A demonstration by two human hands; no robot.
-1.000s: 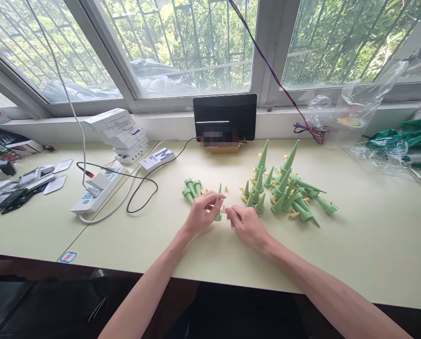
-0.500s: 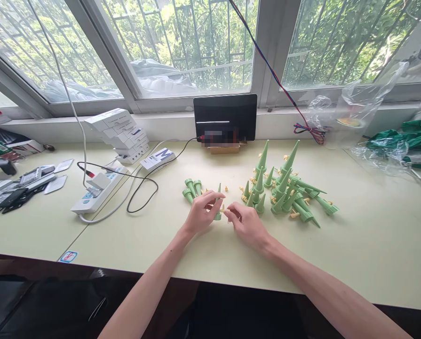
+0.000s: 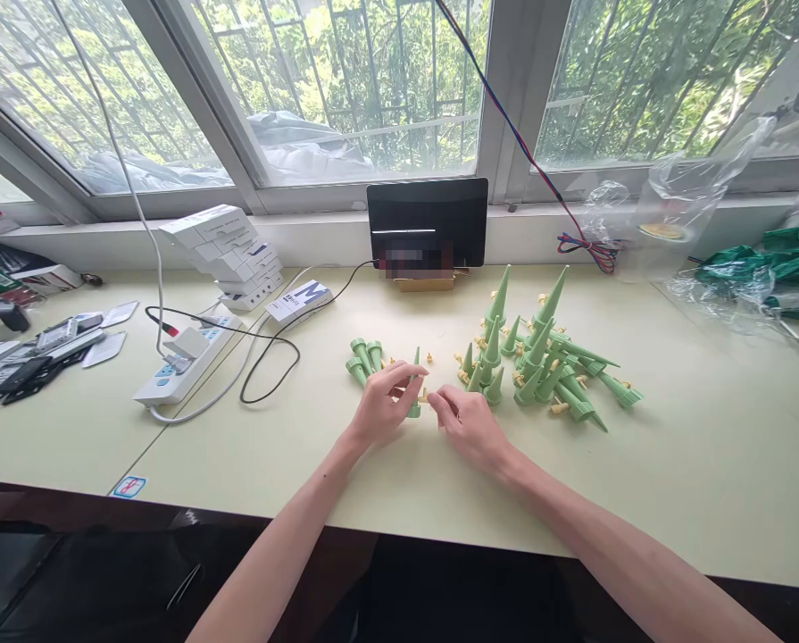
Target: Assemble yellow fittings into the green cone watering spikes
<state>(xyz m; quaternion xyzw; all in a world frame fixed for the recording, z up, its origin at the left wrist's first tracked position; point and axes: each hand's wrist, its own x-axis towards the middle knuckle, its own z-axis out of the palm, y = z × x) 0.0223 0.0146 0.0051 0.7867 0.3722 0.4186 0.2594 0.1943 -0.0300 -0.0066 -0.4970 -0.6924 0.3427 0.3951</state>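
My left hand (image 3: pixel 384 402) is closed around a green plant watering spike (image 3: pixel 413 411), its tip up and its wide cap at the bottom; the fingers hide its middle. A small yellow valve (image 3: pixel 423 398) sticks out from the spike's side toward the right. My right hand (image 3: pixel 467 423) pinches the outer end of that valve between thumb and forefinger. Beyond my left hand lie several green spikes (image 3: pixel 359 362) with their caps toward the window. Right of my hands, many more spikes (image 3: pixel 539 357) with yellow valves stand or lie in a cluster.
A loose yellow valve (image 3: pixel 429 357) lies behind my hands. A tablet (image 3: pixel 428 223) leans at the window sill. To the left are a power strip (image 3: pixel 185 362), cables, a flat white box (image 3: pixel 299 302) and stacked white boxes (image 3: pixel 228 254). Clear plastic bags (image 3: pixel 673 214) sit at the right.
Almost nothing differs. My right hand has shifted very slightly at the yellow valve, while my left hand and the spike stay in place.
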